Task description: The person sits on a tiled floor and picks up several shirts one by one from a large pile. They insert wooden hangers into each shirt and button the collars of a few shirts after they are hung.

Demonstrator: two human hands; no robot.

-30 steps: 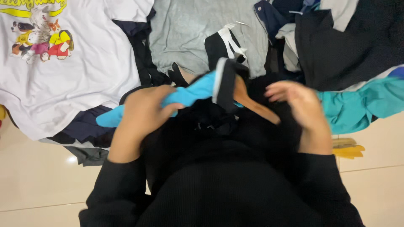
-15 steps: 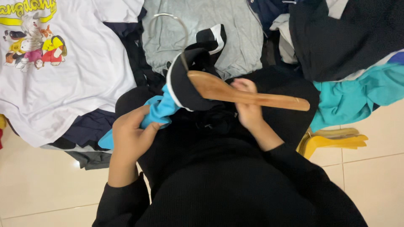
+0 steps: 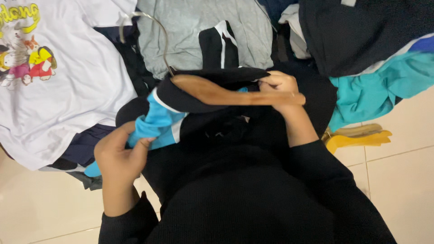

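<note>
A wooden hanger [image 3: 226, 94] with a metal hook [image 3: 149, 31] lies across my lap, partly inside a black, white and bright blue garment [image 3: 162, 118]. My left hand [image 3: 118, 153] grips the blue part of that garment at the lower left. My right hand [image 3: 280, 88] pinches the black fabric over the hanger's right arm. The hanger's left end is hidden under the cloth. I wear a black long-sleeved top.
Clothes are heaped on the tiled floor: a white T-shirt with a cartoon print [image 3: 54, 81] at left, a grey shirt [image 3: 194, 31] at the top, dark clothes [image 3: 361, 31] and a teal garment [image 3: 375, 86] at right. Yellow hangers [image 3: 357, 138] lie at right.
The hanger has swung from tilted to nearly level and gone deeper into the garment. My right hand moved up onto its right arm; my left hand dropped lower with the blue cloth.
</note>
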